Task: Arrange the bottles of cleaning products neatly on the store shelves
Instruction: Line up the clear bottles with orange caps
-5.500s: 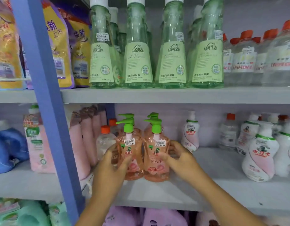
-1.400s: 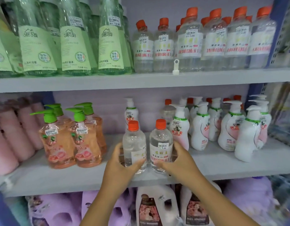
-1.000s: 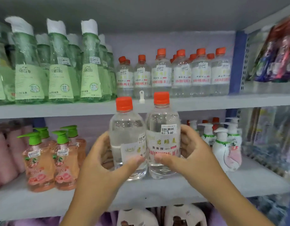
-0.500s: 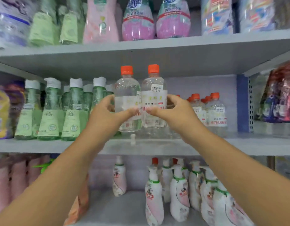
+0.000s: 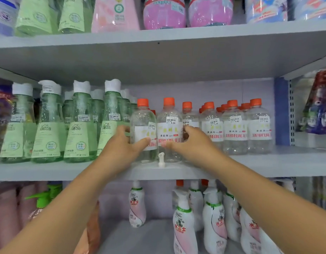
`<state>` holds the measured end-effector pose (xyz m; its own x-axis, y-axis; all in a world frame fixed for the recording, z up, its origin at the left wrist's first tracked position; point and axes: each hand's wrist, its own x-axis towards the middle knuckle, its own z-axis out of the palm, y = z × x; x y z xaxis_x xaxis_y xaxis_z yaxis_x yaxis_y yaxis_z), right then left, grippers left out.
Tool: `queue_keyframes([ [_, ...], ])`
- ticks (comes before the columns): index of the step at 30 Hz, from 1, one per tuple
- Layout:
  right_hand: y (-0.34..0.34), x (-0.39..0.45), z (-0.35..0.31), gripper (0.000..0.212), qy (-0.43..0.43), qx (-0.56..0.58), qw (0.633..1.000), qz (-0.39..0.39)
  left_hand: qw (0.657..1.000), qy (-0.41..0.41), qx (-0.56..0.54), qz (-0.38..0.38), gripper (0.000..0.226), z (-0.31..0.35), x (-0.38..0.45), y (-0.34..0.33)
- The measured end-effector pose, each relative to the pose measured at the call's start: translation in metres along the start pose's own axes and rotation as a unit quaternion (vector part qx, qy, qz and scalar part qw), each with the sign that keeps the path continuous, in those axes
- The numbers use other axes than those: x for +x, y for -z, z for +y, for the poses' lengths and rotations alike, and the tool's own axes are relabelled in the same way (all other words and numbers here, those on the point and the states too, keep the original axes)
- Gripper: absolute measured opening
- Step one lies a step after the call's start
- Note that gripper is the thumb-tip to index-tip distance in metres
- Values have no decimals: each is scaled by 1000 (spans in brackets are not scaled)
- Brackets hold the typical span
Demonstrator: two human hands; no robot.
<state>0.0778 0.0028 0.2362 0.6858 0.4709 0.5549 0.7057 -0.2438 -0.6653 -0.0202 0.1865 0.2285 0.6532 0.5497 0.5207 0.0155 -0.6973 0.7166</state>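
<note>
Seating two clear bottles on the middle shelf, front row, in the gap between the green bottles and the orange-capped row.

Left hand: thumb across the label of the left bottle, other fingers curled round its far side, so it's a wrap grip. That bottle sits just beside the nearest green one; its label looks turned a bit off-front.

Right bottle: touching its partner, label square to the front. A small white peg stands at the shelf edge right in front of the pair.

Right hand: thumb on the label front, fingers wrapped behind, close to the next bottle in the row.

How I'd do it:
- I can't tell if the bases are fully down; press down lightly before letting go.
- Twist the left one until the label faces out.
- Push both back until fronts line up with the row on the right, staying behind the peg.
- Pull fingers out straight toward you, one hand at a time. The risk is knuckles clipping neighbours and tipping a tall green one.
</note>
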Motion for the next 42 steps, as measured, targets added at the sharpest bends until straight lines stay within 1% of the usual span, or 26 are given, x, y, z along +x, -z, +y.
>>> queue_keyframes([
  [1, -1, 1, 0, 40, -3, -12, 1000, 10, 999, -20, 41, 10, 49, 0, -3, 0],
  [2, -3, 1, -1, 43, -5, -30, 999, 23, 995, -42, 86, 28, 39, 0, -6, -1],
  [3, -5, 3, -1, 44, -3, -54, 998, 36, 989, -62, 125, 52, 35, 0, -10, -4],
  [5, -10, 7, -5, 41, 6, -105, 993, 45, 978, -89, 159, 101, 39, 3, -15, -9],
  [7, -15, 11, -8, 39, 13, -142, 989, 42, 976, -87, 147, 132, 57, 8, -15, -12],
  [8, -15, 12, -8, 42, 14, -143, 989, 42, 977, -83, 144, 137, 65, 10, -14, -11],
  [9, -15, 13, -6, 48, 12, -135, 990, 48, 975, -83, 147, 142, 67, 13, -11, -11],
  [11, -14, 12, -2, 60, 7, -109, 992, 71, 972, -74, 169, 143, 66, 16, -7, -13],
  [13, -14, 13, 0, 56, 14, -113, 991, 76, 973, -69, 167, 146, 64, 18, -6, -17],
  [15, -15, 18, -1, 49, 18, -150, 986, 74, 973, -66, 162, 150, 62, 20, -3, -21],
  [17, -18, 26, -3, 45, 21, -171, 982, 76, 970, -59, 180, 152, 63, 23, 1, -23],
  [18, -20, 29, -3, 47, 24, -173, 982, 79, 968, -54, 192, 154, 63, 25, 3, -23],
  [20, -24, 32, -3, 58, 28, -168, 981, 90, 960, -41, 228, 155, 63, 30, 8, -24],
  [22, -25, 33, -1, 67, 31, -165, 980, 106, 943, -34, 293, 154, 61, 33, 9, -23],
  [23, -26, 33, 0, 67, 32, -165, 980, 109, 937, -36, 311, 154, 60, 31, 9, -22],
  [25, -26, 33, 1, 63, 27, -165, 980, 103, 942, -63, 293, 153, 54, 25, 10, -24],
  [27, -25, 35, 2, 56, 23, -166, 981, 95, 955, -85, 234, 162, 40, 19, 9, -26],
  [29, -26, 35, 1, 52, 24, -167, 981, 93, 961, -85, 202, 170, 40, 17, 8, -27],
  [33, -29, 35, 0, 60, 32, -175, 979, 102, 963, -86, 207, 151, 34, 16, 14, -29],
  [36, -28, 34, -1, 55, 32, -188, 977, 91, 964, -75, 216, 133, 33, 16, 21, -31],
  [42, -30, 31, -4, 46, 40, -242, 965, 92, 967, -73, 202, 136, 35, 13, 23, -34],
])
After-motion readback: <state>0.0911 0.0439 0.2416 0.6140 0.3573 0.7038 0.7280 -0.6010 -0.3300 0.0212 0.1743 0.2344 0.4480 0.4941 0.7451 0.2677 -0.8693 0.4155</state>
